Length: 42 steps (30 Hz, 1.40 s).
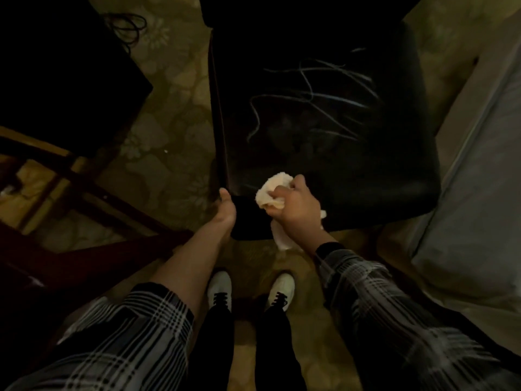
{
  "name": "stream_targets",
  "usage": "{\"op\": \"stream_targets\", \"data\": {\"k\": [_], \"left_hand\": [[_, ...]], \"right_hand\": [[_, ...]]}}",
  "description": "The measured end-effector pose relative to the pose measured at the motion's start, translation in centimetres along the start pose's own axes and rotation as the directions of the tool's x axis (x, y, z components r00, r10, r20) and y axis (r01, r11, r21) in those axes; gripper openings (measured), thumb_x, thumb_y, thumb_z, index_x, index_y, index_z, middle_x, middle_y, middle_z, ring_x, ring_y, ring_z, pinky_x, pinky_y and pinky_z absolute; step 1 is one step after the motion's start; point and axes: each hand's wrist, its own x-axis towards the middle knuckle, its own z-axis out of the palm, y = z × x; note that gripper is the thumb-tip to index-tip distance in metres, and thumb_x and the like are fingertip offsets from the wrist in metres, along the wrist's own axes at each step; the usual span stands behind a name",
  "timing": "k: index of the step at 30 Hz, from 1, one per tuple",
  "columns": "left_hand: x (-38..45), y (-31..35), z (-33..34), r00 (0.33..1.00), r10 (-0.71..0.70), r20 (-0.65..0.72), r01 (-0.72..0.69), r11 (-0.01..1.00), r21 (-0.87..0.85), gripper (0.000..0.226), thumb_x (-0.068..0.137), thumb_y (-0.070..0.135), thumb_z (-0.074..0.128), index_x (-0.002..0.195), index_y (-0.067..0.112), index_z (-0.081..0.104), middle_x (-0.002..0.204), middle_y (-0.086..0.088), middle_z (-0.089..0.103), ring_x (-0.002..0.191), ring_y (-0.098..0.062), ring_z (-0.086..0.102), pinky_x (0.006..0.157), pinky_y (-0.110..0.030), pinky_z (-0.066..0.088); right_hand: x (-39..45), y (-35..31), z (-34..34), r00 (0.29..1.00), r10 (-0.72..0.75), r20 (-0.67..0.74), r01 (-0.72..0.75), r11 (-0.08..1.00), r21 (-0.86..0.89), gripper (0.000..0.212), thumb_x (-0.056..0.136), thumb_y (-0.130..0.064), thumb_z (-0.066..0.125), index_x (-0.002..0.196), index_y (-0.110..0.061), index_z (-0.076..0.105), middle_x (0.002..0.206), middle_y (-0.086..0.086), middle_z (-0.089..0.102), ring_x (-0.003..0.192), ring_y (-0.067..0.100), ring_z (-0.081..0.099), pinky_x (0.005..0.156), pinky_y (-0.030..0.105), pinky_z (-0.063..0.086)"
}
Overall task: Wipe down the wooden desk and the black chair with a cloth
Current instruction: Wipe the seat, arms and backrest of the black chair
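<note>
- The room is dim. You are standing on a carpet (169, 80) with a leafy pattern, and your white shoes (220, 289) show at the bottom.
- The black chair (324, 114) is right in front of you. Its seat is shiny and has thin pale scratch marks on it.
- Your right hand (296, 207) is bunched around the pale cloth (272, 190). The cloth is pressed on the near left corner of the seat, and a bit of it hangs down under your hand.
- Your left hand (225, 210) grips the chair's near left edge, to keep it from sliding, I think.
- So you seem to be on the chair part of the job, at the front corner.
- Part of the wooden desk (84, 190) may be the dark brown frame on your left. I cannot tell if it is clean.
- Next, I would push the cloth across the seat, away from you, over the scratched part. Keep your left hand steady.
</note>
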Motion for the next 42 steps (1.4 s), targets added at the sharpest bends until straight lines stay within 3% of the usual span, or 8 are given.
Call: {"op": "stream_targets", "data": {"k": [7, 15, 21, 25, 29, 33, 36, 42], "left_hand": [[-2.9, -0.5, -2.1, 0.974, 0.041, 0.221, 0.012, 0.971, -0.237, 0.083, 0.087, 0.071, -0.001, 0.146, 0.023, 0.033, 0.148, -0.013, 0.035, 0.137, -0.032, 0.031, 0.115, -0.050, 0.018], [-3.2, -1.1, -2.8, 0.970, 0.054, 0.237, 0.020, 0.954, -0.298, 0.083, 0.088, 0.067, -0.005, 0.145, 0.019, 0.034, 0.147, -0.010, 0.038, 0.135, -0.030, 0.034, 0.108, -0.044, 0.028], [-2.8, 0.3, -3.2, 0.977, 0.057, 0.207, -0.015, 0.980, -0.199, 0.086, 0.089, 0.065, -0.007, 0.143, 0.015, 0.036, 0.146, -0.010, 0.039, 0.136, -0.028, 0.033, 0.113, -0.045, 0.021], [-2.5, 1.2, -4.1, 0.984, -0.019, 0.179, 0.047, 0.987, -0.156, 0.090, 0.087, 0.069, -0.007, 0.141, 0.014, 0.040, 0.144, -0.007, 0.042, 0.134, -0.026, 0.035, 0.111, -0.047, 0.024], [-2.7, 1.4, -3.4, 0.990, -0.056, 0.133, 0.073, 0.990, -0.124, 0.088, 0.089, 0.067, -0.003, 0.140, 0.010, 0.041, 0.141, -0.012, 0.046, 0.131, -0.032, 0.039, 0.111, -0.049, 0.024], [-3.5, 1.2, -2.0, 0.968, -0.001, 0.250, 0.047, 0.983, -0.178, 0.078, 0.097, 0.052, -0.001, 0.137, 0.003, 0.044, 0.118, -0.015, 0.056, 0.122, -0.030, 0.047, 0.089, -0.031, 0.039], [-2.9, 1.4, -2.5, 0.973, 0.033, 0.230, -0.005, 0.992, -0.123, 0.072, 0.098, 0.049, -0.001, 0.141, 0.007, 0.037, 0.140, -0.014, 0.045, 0.129, -0.029, 0.040, 0.079, -0.025, 0.036], [-0.8, 1.4, -4.9, 0.984, -0.021, 0.179, 0.028, 0.999, -0.036, 0.082, 0.091, 0.063, -0.005, 0.145, 0.014, 0.032, 0.149, -0.010, 0.035, 0.135, -0.027, 0.034, 0.109, -0.047, 0.021]], "right_hand": [[-2.0, 1.3, 2.2, 0.937, 0.267, -0.227, -0.228, 0.956, 0.186, 0.036, 0.081, -0.036, 0.068, 0.114, -0.020, 0.066, 0.121, 0.006, 0.037, 0.098, 0.026, 0.054, 0.078, 0.028, 0.039], [2.7, -2.7, 2.4, 0.938, -0.339, -0.065, 0.323, 0.928, -0.184, 0.034, 0.078, -0.028, 0.074, 0.109, -0.014, 0.067, 0.121, 0.017, 0.044, 0.111, 0.035, 0.046, 0.075, 0.040, 0.048], [12.3, -7.5, 0.9, 0.977, -0.155, -0.144, 0.124, 0.971, -0.203, 0.037, 0.082, -0.032, 0.069, 0.114, -0.016, 0.063, 0.131, 0.015, 0.037, 0.115, 0.035, 0.045, 0.091, 0.048, 0.045], [6.9, -7.2, 1.9, 0.980, -0.150, -0.132, 0.122, 0.972, -0.202, 0.035, 0.083, -0.033, 0.066, 0.116, -0.020, 0.063, 0.131, 0.014, 0.038, 0.116, 0.033, 0.043, 0.092, 0.044, 0.043], [-1.3, -5.8, 4.4, 0.961, -0.278, 0.014, 0.274, 0.938, -0.214, 0.037, 0.070, -0.030, 0.079, 0.101, -0.013, 0.068, 0.111, 0.019, 0.050, 0.100, 0.037, 0.054, 0.064, 0.037, 0.051], [2.4, -6.0, 4.2, 0.966, -0.245, 0.085, 0.259, 0.926, -0.275, 0.037, 0.088, -0.037, 0.058, 0.121, -0.020, 0.058, 0.134, 0.012, 0.031, 0.124, 0.028, 0.035, 0.090, 0.037, 0.042], [7.2, -8.5, 3.4, 0.955, -0.294, 0.030, 0.284, 0.886, -0.367, 0.039, 0.088, -0.039, 0.058, 0.123, -0.022, 0.057, 0.137, 0.012, 0.031, 0.122, 0.030, 0.038, 0.093, 0.043, 0.039], [10.6, -10.6, 2.1, 0.946, -0.323, 0.037, 0.310, 0.863, -0.398, 0.036, 0.089, -0.035, 0.059, 0.123, -0.021, 0.058, 0.144, 0.014, 0.027, 0.125, 0.032, 0.038, 0.093, 0.042, 0.038]]}}
